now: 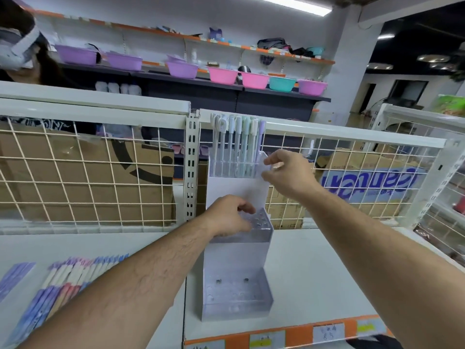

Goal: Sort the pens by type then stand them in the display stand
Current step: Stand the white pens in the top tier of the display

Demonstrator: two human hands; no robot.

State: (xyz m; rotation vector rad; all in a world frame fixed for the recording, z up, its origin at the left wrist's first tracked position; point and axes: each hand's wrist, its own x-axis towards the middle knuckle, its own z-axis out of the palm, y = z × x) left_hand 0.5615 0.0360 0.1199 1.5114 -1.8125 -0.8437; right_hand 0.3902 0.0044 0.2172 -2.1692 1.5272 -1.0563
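Observation:
A white tiered display stand (236, 258) stands on the shelf in the middle. Its top tier holds several pastel pens (236, 139) standing upright. The middle and bottom tiers show bare holes. My left hand (229, 215) grips the left edge of the middle tier. My right hand (289, 172) pinches the right corner of the clear top tier, beside the pens. A row of pastel pens (63, 280) lies flat on the shelf at the lower left, partly behind my left forearm.
A white wire-grid fence (88, 177) backs the shelf, with cardboard boxes (75, 157) behind it. Purple flat packs (15, 278) lie at the far left. A person with a headset (17, 51) stands beyond the fence. Orange price strips (302, 333) line the shelf's front edge.

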